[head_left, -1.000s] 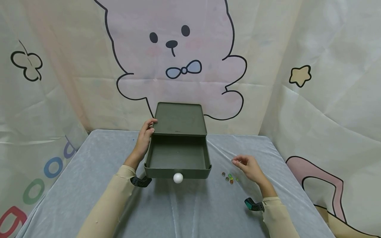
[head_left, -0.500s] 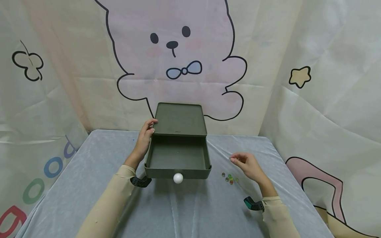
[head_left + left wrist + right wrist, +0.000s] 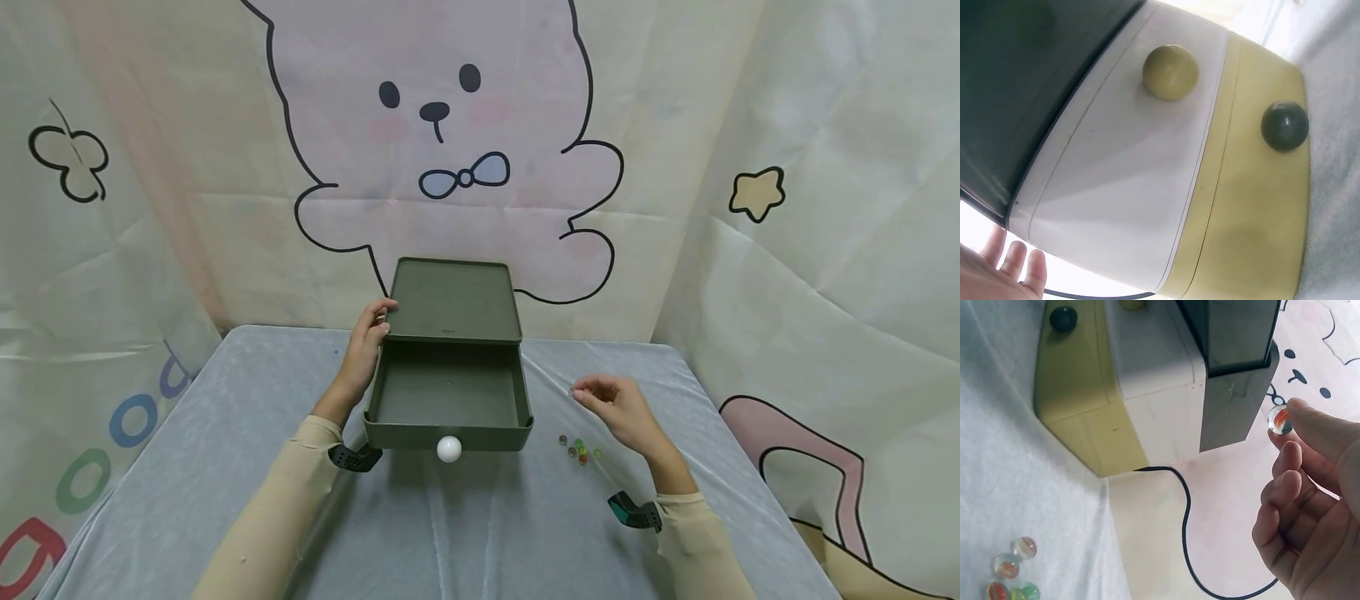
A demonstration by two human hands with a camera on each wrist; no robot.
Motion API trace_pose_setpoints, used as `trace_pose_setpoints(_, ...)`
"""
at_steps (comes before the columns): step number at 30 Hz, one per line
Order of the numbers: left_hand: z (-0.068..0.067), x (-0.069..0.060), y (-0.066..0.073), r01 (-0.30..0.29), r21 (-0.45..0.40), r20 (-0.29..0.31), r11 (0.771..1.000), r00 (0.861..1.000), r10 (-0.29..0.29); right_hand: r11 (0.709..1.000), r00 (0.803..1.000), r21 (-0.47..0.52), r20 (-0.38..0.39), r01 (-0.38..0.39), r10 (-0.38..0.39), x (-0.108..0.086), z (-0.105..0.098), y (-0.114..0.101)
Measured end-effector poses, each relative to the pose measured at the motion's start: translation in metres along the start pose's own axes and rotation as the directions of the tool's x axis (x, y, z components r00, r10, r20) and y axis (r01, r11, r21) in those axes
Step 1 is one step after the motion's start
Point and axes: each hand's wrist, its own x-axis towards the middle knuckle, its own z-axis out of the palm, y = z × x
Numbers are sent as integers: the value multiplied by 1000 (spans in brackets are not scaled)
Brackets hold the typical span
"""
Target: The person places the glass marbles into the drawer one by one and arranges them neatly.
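A small drawer cabinet stands on the table, with its green top (image 3: 453,300) facing up. Its dark green top drawer (image 3: 420,437), fitted with a white knob (image 3: 449,450), is pulled out and shows a bare inside. Below it, the left wrist view has a white drawer (image 3: 1129,144) and a yellow drawer (image 3: 1254,206), both closed. My left hand (image 3: 362,354) rests against the cabinet's left side near the top, fingers fairly straight. My right hand (image 3: 622,412), raised right of the drawer, pinches a clear marble (image 3: 1279,420) with an orange swirl between thumb and forefinger.
Several loose glass marbles (image 3: 577,450) lie on the grey-blue tablecloth (image 3: 600,550), right of the cabinet and below my right hand. A printed cloth backdrop (image 3: 660,167) hangs behind the table and along both sides.
My right hand, with the marble pinched in it, has moved a little left and up, closer to the open drawer. The left hand and the cabinet have stayed in place.
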Motion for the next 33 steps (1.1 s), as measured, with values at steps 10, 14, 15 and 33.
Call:
trace_pose_setpoints(10, -1, -1, 0, -6, 9, 14, 1000, 1000, 6, 996, 995, 14, -32, 90, -90, 4, 4, -19)
trace_pose_setpoints(14, -1, -1, -1, -8, 10, 12, 1000, 1000, 7, 993, 993, 31, -46, 112, -110, 5, 7, -22)
trace_pose_setpoints(15, -1, -1, -1, -6, 13, 11, 1000, 1000, 6, 993, 992, 35, -49, 114, -112, 5, 8, -23)
trace_pose_setpoints(33, -1, -2, 0, 2, 21, 20, 1000, 1000, -2, 986, 986, 52, -71, 157, -154, 8, 16, -80)
